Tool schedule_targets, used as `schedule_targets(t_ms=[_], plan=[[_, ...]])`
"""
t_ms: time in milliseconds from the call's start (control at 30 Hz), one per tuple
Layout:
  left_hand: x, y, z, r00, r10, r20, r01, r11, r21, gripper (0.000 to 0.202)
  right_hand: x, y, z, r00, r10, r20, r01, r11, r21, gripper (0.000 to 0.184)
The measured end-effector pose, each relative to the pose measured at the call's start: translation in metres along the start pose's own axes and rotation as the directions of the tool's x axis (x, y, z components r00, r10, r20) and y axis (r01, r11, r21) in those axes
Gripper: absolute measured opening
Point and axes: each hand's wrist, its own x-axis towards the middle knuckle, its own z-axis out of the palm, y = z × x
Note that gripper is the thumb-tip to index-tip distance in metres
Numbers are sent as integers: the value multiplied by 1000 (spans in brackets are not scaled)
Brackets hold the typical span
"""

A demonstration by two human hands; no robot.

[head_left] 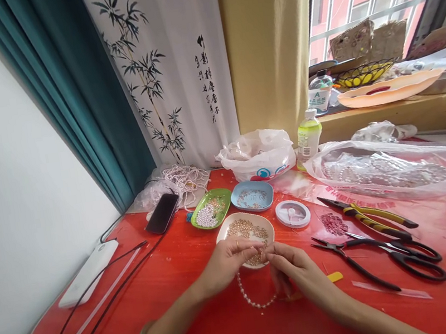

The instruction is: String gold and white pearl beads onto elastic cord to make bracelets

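My left hand (pixel 234 256) and my right hand (pixel 291 263) meet at their fingertips over the front edge of a cream dish (pixel 221 232) of gold-coloured beads. A strand of pearl-like beads (pixel 255 302) hangs in a loop below, running from under the left hand to the right fingers. Both hands are closed in a pinch; the exact piece between the fingertips is too small to make out. Behind the cream dish are a green dish (pixel 224 207) with white and gold beads and a blue dish (pixel 253 206) with small pieces. A round clear-topped spool (pixel 293 214) lies at their right.
Yellow-handled pliers (pixel 369 217), black-handled pliers (pixel 350 262) and scissors (pixel 415 258) lie at the right by pink beads (pixel 334 224). Behind stand plastic bags (pixel 261 152) and a bottle (pixel 309 136). A phone (pixel 163 213), cables and a white power bank (pixel 88 273) lie left.
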Motion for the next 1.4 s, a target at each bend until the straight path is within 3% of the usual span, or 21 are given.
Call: schedule_targets(t_ms=[300, 467, 700, 1200, 1400], plan=[[0, 1, 1, 999, 31, -9, -31, 999, 24, 25, -1, -3, 2, 1000, 25, 10, -24, 999, -22, 20], [0, -2, -1, 993, -114, -14, 112, 990, -89, 31, 0, 0, 2, 1000, 17, 6, -16, 1000, -27, 21], [1, -5, -2, 966, -236, 107, 259, 900, -351, 37, -1, 0, 2, 1000, 19, 13, -19, 1000, -7, 21], [-1, 0, 7, 970, -194, 148, 229, 930, -286, 37, -2, -2, 5, 996, 85, 24, -85, 996, -5, 22], [-1, -3, 5, 966, -243, 90, 259, 904, -340, 35, -1, -1, 4, 994, 105, 13, -105, 994, 21, 22]])
